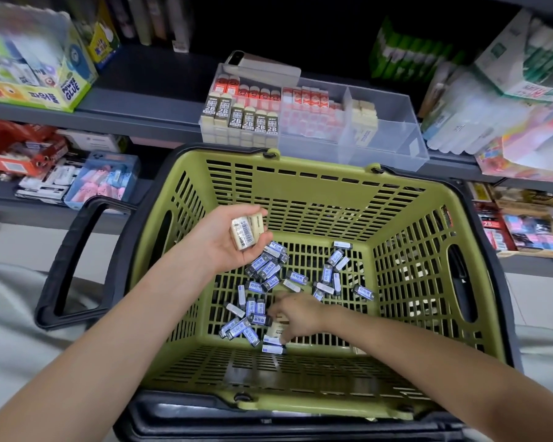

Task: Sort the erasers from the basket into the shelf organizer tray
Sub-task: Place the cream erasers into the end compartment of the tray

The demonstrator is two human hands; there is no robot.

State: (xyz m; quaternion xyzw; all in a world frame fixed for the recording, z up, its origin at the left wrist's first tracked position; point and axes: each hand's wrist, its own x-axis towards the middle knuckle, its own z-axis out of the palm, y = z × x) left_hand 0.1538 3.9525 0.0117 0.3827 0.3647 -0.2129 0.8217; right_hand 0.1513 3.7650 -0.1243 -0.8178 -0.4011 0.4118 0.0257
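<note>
A green plastic basket [316, 186] stands below the shelf, with several small blue-sleeved erasers [268, 269] scattered on its floor. My left hand [233, 237] hovers palm-up over the basket's left side and holds two cream erasers [246, 229] with barcodes. My right hand [296, 315] reaches down to the basket floor, its fingers on a cream eraser [278, 328] among the blue ones. On the shelf behind stands the clear organizer tray [393, 129], with 2B erasers [243, 119] at left, red-and-white ones [304, 106] in the middle and cream ones [364, 119] further right.
The tray's rightmost compartment [396, 145] holds nothing. A black basket handle [74, 260] hangs out to the left. A glue box [45, 81] sits on the upper left shelf, a blue box of pink erasers [106, 180] on the lower left shelf, stationery packs [492, 116] at right.
</note>
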